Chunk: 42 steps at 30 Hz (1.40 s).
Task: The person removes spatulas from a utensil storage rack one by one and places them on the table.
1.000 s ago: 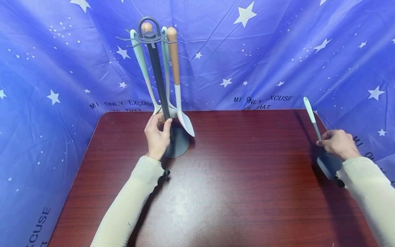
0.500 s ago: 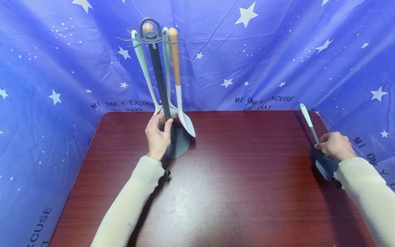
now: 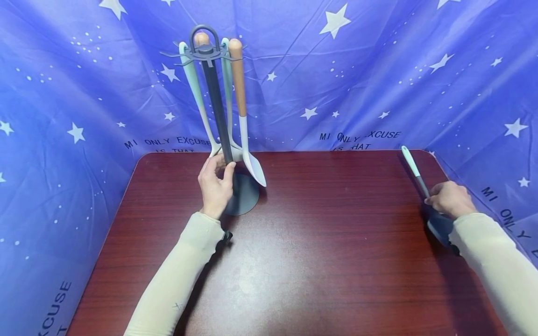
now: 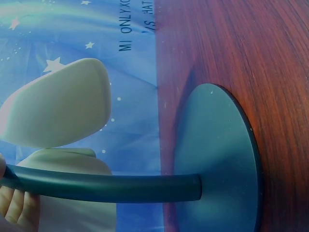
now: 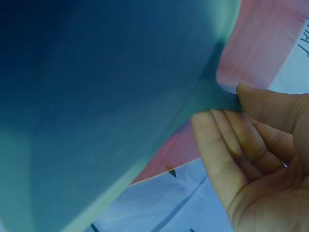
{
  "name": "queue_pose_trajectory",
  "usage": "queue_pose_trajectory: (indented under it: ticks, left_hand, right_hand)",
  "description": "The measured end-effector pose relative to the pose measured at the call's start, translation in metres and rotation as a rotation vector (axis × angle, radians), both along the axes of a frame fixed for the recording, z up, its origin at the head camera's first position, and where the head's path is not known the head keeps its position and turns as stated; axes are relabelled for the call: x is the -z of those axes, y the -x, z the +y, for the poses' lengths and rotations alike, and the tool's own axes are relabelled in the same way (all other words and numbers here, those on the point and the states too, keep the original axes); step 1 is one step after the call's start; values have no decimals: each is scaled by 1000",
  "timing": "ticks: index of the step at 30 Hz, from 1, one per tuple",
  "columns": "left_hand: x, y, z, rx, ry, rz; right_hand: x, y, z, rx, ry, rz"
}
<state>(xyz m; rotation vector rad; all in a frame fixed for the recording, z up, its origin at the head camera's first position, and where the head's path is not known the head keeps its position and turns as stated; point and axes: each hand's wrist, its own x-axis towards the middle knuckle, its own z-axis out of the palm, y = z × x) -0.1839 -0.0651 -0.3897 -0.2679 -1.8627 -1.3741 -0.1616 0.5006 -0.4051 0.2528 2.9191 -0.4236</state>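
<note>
My left hand grips the dark pole of a utensil stand low down, just above its round base. From the stand's hooked top hang several utensils, among them a white spatula with a wooden handle and one with a mint handle. At the right of the table my right hand pinches a dark grey spatula by its neck, thumb against fingers. Its mint handle end points away. The broad head fills much of the right wrist view and is partly hidden by the sleeve in the head view.
A dark red wood-grain table lies under both hands. Blue cloth with white stars hangs behind it and along both sides, close to the right hand.
My right hand has moved a little left with the grey spatula, and its handle end has sunk lower. My left hand keeps its grip on the stand.
</note>
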Motion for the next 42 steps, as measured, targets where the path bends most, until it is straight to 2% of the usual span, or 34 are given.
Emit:
queue_pose_trajectory:
  ticks: [4, 13, 25, 35, 42]
  left_hand:
    - [-3, -2, 0, -1, -1, -11]
    - [0, 0, -1, -3, 10, -7]
    - [0, 0, -1, 17, 7, 2]
    - [0, 0, -2, 8, 10, 0]
    - [0, 0, -1, 14, 5, 8]
  right_hand:
    - [5, 3, -1, -12, -8, 6]
    - [6, 6, -6, -26, -9, -19]
    - [12, 5, -3, 1, -19, -43]
    - [12, 8, -4, -7, -47, -47]
    - [12, 6, -5, 19, -59, -50]
